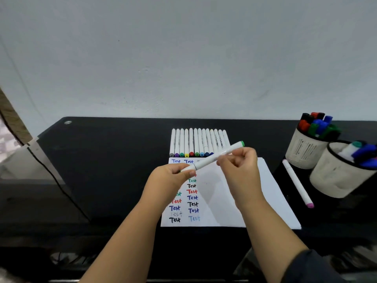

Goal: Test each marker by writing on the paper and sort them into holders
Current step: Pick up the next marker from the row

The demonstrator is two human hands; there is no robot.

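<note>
Above paper | left hand, right hand pinch slim white marker

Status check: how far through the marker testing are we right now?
Well underway. Done: the paper carries two columns of "Test" marks, and both holders already contain markers. In hand: the left hand and right hand grip a green-capped marker over the sheet. Left: the row of markers behind the paper, plus a pink-tipped marker beside the holders.
</note>
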